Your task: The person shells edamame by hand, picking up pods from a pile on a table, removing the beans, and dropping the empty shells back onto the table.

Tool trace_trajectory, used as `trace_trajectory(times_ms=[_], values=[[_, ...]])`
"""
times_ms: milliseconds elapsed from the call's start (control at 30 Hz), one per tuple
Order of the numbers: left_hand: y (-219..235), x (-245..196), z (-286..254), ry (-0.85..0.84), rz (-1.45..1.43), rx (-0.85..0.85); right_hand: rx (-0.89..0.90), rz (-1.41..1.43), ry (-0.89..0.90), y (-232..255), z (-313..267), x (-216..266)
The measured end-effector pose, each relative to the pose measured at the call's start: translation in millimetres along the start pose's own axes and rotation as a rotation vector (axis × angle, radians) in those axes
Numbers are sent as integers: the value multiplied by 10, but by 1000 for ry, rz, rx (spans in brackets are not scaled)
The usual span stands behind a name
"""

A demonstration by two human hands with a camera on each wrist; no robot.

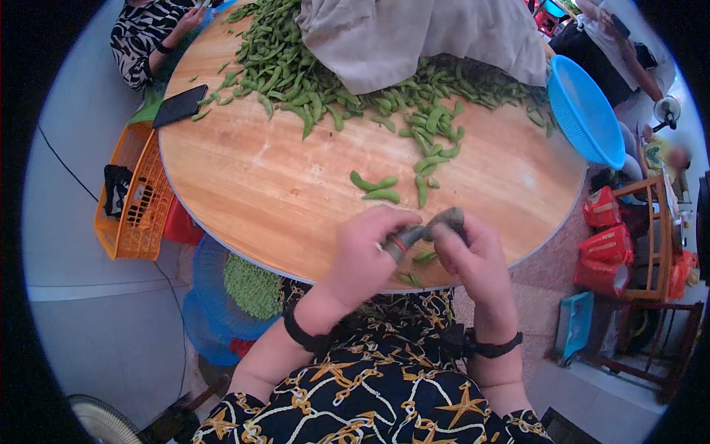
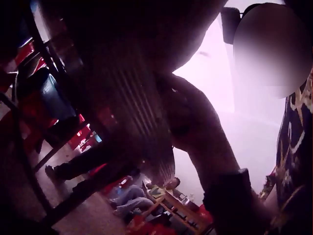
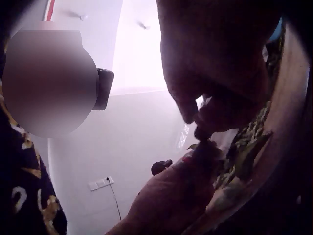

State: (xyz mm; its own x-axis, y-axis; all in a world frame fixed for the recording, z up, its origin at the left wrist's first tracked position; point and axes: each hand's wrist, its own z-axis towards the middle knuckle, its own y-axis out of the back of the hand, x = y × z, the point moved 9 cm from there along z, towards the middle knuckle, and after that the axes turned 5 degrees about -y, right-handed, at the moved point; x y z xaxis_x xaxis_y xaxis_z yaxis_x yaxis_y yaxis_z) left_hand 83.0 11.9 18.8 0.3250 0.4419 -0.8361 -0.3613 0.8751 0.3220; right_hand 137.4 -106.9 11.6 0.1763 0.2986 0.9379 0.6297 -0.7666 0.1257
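Note:
In the head view my left hand (image 1: 362, 248) and right hand (image 1: 473, 255) meet over the near edge of a round wooden table (image 1: 259, 174), fingers bent toward each other. Dark grey finger covers (image 1: 446, 217) sit on digits of both hands; the left one has a red band. A green bean pod (image 1: 424, 257) shows between the hands, beside my right thumb. In the right wrist view a green sliver (image 3: 192, 146) shows at the meeting fingertips; I cannot tell which hand grips it. Several loose pods (image 1: 381, 195) lie just beyond my hands.
A large heap of pods (image 1: 296, 66) lies at the back, partly under a grey cloth (image 1: 362, 44). A phone (image 1: 180, 106) lies at the left edge, a blue basket (image 1: 584, 111) at the right. Shelled beans (image 1: 253, 286) fill a blue basket below left. Another person (image 1: 151, 37) sits across.

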Motion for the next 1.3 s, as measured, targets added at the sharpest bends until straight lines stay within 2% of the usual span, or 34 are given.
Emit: trace_trajectory(times_ms=[33,67,133,200,233,367,433,533,767,867,933,967,1033,1067,1133,1167,1233,1267,1300], values=[[27,97,1,84,-180,-25,2,3,-1,-27,1,-11],[71,98,-6,85,-176,-24,10,46,46,-58,7,12],[-19,434,-165,538,-843,-90,18,97,96,-109,9,-10],[-34,466,-165,545,-926,-148,242,324,-95,-358,-38,-220],[-40,481,-169,547,-1015,-212,267,315,-113,-397,-60,-185],[9,428,-158,537,-932,-281,262,307,-137,-432,-43,-176],[73,416,-147,480,-668,-248,279,232,-71,-440,-12,-192],[94,393,-130,431,-635,-287,337,243,-111,-476,-23,-211],[162,357,-123,404,-509,-276,314,340,-125,-508,1,-250],[189,334,-138,407,-358,-256,345,376,-141,-523,-8,-247],[209,256,-103,285,-320,-263,309,360,-148,-513,-4,-232],[222,239,-100,283,-319,-264,310,359,-147,-523,-1,-243],[250,67,-50,157,-159,-193,227,187,-25,-456,19,-204],[264,62,-40,156,-161,-195,227,184,-25,-450,20,-197],[58,179,-43,316,-519,-30,231,278,-74,-442,15,-206],[62,203,-49,317,-520,-32,232,276,-75,-419,7,-191],[-152,288,-106,461,-1124,23,392,514,-218,-498,-40,-220],[-126,335,-94,460,-1126,20,394,511,-219,-498,-40,-218],[-170,316,-84,457,-1199,127,390,532,-211,-492,-39,-208]])
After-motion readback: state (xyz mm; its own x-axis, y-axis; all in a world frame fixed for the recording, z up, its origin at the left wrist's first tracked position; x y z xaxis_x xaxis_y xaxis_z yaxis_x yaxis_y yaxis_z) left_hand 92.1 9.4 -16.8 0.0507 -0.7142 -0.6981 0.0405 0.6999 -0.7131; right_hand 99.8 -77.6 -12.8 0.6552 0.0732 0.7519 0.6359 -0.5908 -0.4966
